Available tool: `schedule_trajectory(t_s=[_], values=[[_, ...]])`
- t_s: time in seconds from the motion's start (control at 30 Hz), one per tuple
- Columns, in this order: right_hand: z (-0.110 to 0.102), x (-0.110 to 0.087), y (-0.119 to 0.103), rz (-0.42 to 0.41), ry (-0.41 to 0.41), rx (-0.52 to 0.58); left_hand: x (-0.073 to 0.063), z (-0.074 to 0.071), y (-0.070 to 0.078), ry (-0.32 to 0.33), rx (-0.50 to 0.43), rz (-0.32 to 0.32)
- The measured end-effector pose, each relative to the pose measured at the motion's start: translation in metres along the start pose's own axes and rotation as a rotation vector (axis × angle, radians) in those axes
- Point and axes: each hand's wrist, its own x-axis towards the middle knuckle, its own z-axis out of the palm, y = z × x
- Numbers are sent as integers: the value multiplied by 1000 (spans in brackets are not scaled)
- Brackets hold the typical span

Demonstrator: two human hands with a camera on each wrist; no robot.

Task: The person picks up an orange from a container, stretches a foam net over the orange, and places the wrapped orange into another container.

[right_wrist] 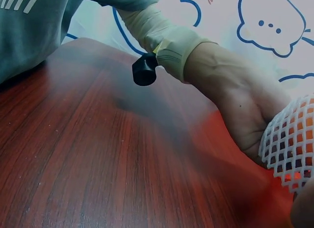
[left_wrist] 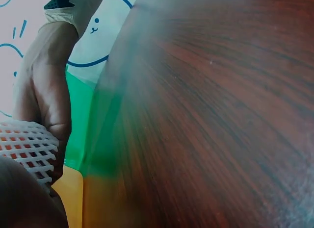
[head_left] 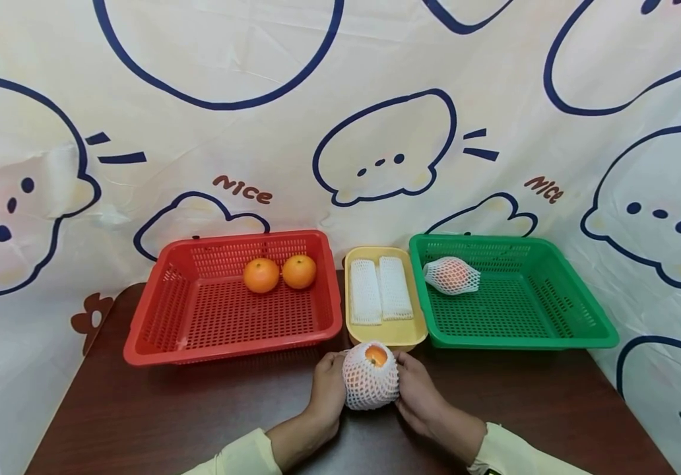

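An orange (head_left: 377, 356) sits inside a white foam net sleeve (head_left: 370, 386), its top showing through the open upper end. My left hand (head_left: 324, 396) grips the sleeve from the left, while my right hand (head_left: 420, 396) holds it from the right. Both hands are over the near part of the table, just in front of a yellow basket (head_left: 398, 334). In the left wrist view the netting (left_wrist: 29, 144) stretches between the two hands. The right wrist view shows the same net (right_wrist: 289, 139) at its right edge; most fingertips are hidden there.
At the left, a red basket (head_left: 227, 349) holds two bare oranges (head_left: 260, 275). Flat white foam nets (head_left: 366, 293) lie in the yellow basket. To the right, a green basket (head_left: 524, 340) contains a netted fruit (head_left: 452, 275). A patterned cloth (head_left: 376, 59) hangs behind the dark wooden table (head_left: 198, 409).
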Motion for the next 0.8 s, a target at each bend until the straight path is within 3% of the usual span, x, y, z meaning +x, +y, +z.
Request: schedule_trajectory(t_s=[0.5,0.8], values=[[7,0,-2,-4,27,-1,4,1,1,-19,-125,-61],[5,0,-2,-50,128,-232,3,-7,5,-57,-196,-112]])
